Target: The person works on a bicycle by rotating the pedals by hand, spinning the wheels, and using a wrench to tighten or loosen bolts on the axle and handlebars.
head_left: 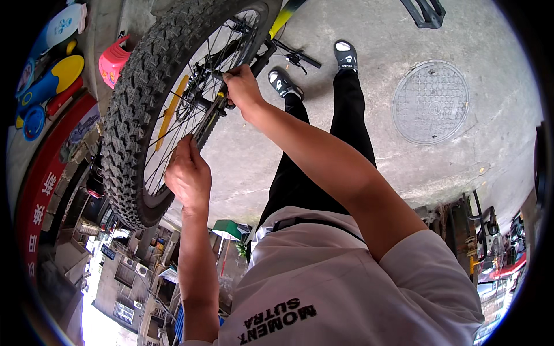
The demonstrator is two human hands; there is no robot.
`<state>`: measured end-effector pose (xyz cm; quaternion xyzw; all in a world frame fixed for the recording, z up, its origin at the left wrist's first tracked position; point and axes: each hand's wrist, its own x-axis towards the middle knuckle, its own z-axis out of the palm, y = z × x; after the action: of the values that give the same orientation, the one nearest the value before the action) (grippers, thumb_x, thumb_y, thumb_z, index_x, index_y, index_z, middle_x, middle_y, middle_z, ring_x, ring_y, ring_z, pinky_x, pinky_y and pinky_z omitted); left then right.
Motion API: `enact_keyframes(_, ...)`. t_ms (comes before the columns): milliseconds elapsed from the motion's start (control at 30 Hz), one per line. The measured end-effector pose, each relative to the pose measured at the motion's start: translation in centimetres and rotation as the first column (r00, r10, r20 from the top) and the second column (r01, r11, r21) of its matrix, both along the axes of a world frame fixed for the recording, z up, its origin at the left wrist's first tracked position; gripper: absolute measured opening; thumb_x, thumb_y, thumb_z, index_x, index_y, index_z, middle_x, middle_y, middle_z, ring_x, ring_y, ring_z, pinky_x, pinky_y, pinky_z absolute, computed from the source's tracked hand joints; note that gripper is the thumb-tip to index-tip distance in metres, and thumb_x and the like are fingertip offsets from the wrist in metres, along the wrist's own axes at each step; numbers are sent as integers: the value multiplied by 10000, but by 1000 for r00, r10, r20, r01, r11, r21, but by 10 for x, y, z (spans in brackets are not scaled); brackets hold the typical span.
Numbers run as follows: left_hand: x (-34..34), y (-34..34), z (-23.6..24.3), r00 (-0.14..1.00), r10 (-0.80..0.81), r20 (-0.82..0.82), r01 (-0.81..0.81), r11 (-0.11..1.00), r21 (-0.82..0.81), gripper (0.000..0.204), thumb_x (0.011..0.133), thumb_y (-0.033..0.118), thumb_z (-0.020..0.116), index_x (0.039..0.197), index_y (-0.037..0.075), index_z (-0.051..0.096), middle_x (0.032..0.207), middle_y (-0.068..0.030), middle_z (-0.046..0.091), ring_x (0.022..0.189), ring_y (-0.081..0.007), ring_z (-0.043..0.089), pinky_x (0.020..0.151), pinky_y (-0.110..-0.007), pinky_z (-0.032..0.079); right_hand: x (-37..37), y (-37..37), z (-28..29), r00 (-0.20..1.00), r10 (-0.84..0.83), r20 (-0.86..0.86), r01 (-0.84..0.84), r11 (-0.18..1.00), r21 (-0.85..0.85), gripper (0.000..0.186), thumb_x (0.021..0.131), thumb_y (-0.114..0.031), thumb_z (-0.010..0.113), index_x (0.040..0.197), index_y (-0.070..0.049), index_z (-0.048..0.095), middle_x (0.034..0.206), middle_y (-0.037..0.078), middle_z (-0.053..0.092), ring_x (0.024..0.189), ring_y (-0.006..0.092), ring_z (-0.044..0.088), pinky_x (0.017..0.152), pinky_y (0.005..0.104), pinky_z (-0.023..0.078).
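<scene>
A bicycle wheel with a black knobbly tyre (124, 115) stands at the upper left, thin spokes running in to its hub (203, 81). My right hand (242, 91) is closed beside the hub, fingertips against dark metal parts; what they grip is hidden. Lower down, my left hand (189, 176) has its thumb and fingers pinched together at the spokes near the rim. Whether a spoke or something smaller lies in that pinch cannot be made out. A long yellow strip (172, 113) sits among the spokes. Beyond the wheel shows a black handlebar grip (311, 61) with a lever.
My shoes (346, 55) stand on grey concrete, with a round manhole cover (431, 102) to their right. A black metal piece (426, 14) lies at the top. A pinkish-red plastic seat (113, 61) and a red signboard (40, 190) are left of the wheel.
</scene>
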<state>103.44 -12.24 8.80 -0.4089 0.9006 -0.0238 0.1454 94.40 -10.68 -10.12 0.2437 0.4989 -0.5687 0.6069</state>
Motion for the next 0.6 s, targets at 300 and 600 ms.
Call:
enact_keyframes(300, -3, 0, -7, 999, -32, 6, 32, 999, 20, 161, 949, 141, 595, 1033, 60, 706, 909, -139, 727, 779, -342, 696, 649, -415, 537, 6, 6, -17, 997, -30, -74, 27, 999, -47, 183, 964, -167, 544, 1061, -20, 496, 800, 67, 545, 623, 146, 524, 527, 321, 453)
enact_keyframes(600, -7, -4, -5, 1000, 4, 1, -4, 1000, 15, 167, 960, 129, 589, 1041, 38, 702, 935, -167, 724, 805, -352, 697, 681, -413, 541, 7, 5, -9, 995, -92, 45, 95, 992, -80, 210, 964, -174, 555, 1083, -19, 478, 826, 67, 518, 644, 146, 487, 545, 315, 441)
